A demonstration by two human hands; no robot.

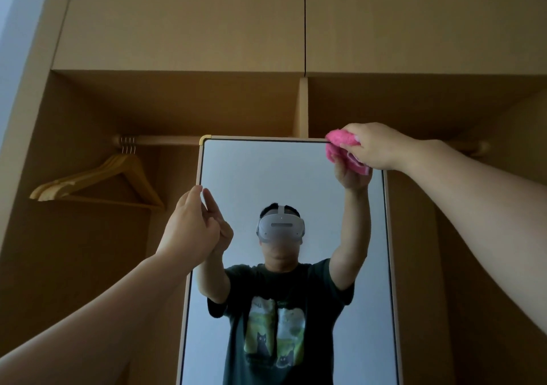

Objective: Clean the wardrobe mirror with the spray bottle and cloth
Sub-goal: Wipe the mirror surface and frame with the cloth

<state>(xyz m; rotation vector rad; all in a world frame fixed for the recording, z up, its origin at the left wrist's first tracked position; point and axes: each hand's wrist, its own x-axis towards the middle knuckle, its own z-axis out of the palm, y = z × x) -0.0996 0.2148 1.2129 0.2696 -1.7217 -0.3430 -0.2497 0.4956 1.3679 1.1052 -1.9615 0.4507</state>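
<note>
A tall framed mirror (266, 171) stands inside an open wooden wardrobe. My right hand (376, 146) grips a fluffy pink cloth (340, 144) and holds it against the mirror's top right corner. My left hand (192, 224) is raised at the mirror's left edge, its fingers curled around the frame there. The glass reflects a person in a dark T-shirt with both arms raised. No spray bottle is in view.
A wooden rail (165, 140) runs behind the mirror's top, with several wooden hangers (97, 180) bunched at its left end. A vertical divider (302, 106) and closed upper cabinet doors (183, 17) sit above.
</note>
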